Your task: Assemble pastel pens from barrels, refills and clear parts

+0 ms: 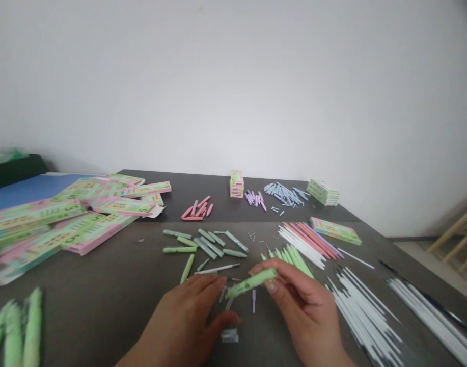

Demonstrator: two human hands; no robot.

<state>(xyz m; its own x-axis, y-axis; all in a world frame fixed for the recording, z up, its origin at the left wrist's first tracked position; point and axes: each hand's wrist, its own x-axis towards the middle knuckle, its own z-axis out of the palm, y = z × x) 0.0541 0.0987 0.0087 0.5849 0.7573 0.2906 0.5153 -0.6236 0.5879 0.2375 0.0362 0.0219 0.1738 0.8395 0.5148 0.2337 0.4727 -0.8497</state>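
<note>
My right hand [307, 308] pinches a light green pen barrel [252, 283] with small dark print, tilted above the table between both hands. My left hand [187, 316] is beside its left end, thumb and fingers apart, with nothing visible between them. Under the barrel lie small clear plastic pieces [229, 335] and a thin purple piece [253, 300]. Just beyond the hands is a white pen refill [218, 268]. Further green barrels [300, 260] lie in a row behind my right hand, partly hidden by it.
Printed cartons [103, 230] are heaped at left. Grey-green barrels [208, 247], pink parts [197, 210], purple parts [256, 199] and blue parts [284, 193] are spread ahead. White refills [365, 311] lie at right, near a small carton [334, 230]. Green pens [32, 326] occupy the near left corner.
</note>
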